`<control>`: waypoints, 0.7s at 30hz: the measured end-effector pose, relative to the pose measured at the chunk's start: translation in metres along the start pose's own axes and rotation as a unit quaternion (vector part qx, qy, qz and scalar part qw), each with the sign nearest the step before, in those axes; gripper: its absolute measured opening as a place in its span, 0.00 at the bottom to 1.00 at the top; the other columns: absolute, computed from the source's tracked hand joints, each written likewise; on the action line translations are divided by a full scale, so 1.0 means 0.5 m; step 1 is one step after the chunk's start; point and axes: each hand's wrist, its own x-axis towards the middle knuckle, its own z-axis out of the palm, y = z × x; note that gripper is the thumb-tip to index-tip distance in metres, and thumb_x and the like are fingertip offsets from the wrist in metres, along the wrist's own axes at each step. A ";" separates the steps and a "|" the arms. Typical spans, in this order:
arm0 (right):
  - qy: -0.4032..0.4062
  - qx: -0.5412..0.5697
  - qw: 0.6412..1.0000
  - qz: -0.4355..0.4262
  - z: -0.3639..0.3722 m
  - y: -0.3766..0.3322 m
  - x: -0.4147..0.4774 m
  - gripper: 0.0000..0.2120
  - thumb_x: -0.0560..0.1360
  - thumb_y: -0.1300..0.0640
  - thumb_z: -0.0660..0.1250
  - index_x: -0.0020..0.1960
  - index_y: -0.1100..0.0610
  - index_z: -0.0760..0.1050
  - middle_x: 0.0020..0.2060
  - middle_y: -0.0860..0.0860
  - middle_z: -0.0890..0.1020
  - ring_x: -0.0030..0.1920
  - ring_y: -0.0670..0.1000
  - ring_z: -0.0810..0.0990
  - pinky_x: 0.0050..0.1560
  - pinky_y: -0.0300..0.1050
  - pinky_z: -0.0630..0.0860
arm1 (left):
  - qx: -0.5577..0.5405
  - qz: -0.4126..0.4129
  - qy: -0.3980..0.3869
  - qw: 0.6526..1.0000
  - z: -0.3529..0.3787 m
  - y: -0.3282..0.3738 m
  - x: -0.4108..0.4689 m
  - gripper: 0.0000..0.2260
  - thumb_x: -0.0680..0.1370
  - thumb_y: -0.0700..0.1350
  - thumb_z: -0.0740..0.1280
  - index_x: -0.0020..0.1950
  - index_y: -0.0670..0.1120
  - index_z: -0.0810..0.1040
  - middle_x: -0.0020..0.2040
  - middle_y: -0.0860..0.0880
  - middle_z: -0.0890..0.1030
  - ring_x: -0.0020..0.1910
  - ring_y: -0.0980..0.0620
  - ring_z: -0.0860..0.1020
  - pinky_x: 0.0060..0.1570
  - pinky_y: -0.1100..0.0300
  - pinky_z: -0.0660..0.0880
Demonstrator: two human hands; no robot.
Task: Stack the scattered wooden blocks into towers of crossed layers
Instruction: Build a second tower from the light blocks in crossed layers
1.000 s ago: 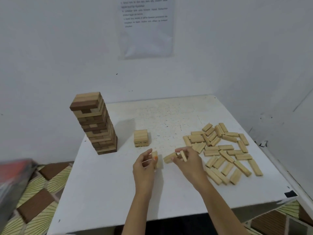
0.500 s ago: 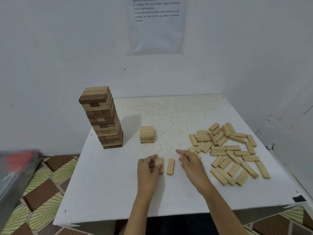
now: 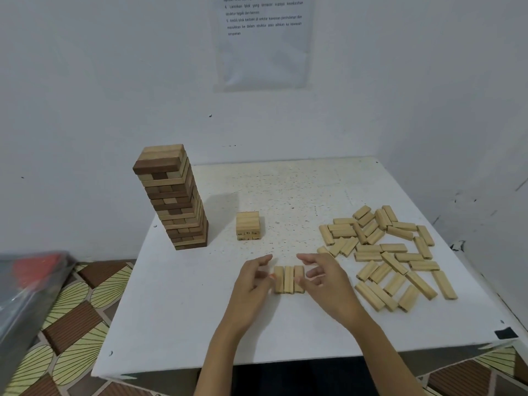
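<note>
Partly masked by thumb tips, the row of three blocks [image 3: 288, 279], pale smooth-sided wood laid flush, lies on the white speckled table [image 3: 177, 310] near its front. The left hand [image 3: 251, 284] and right hand [image 3: 325, 284] flank it with fingers loosely curled and spread; actual contact is hard to judge. Loose blocks [image 3: 394, 252] are scattered to the right. Behind stand a short stack [image 3: 248, 225] and a tall light-and-dark tower [image 3: 174, 201]. The wall notice [image 3: 263, 41] is cut off at the top.
</note>
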 end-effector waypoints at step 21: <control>-0.091 -0.032 0.992 -0.081 -0.012 0.038 0.016 0.35 0.66 0.58 0.79 0.67 0.39 0.70 0.55 0.39 0.78 0.52 0.43 0.75 0.53 0.33 0.73 | -0.011 0.053 0.030 0.998 0.000 -0.017 0.001 0.29 0.67 0.34 0.78 0.65 0.48 0.75 0.55 0.50 0.81 0.52 0.60 0.80 0.48 0.65 0.78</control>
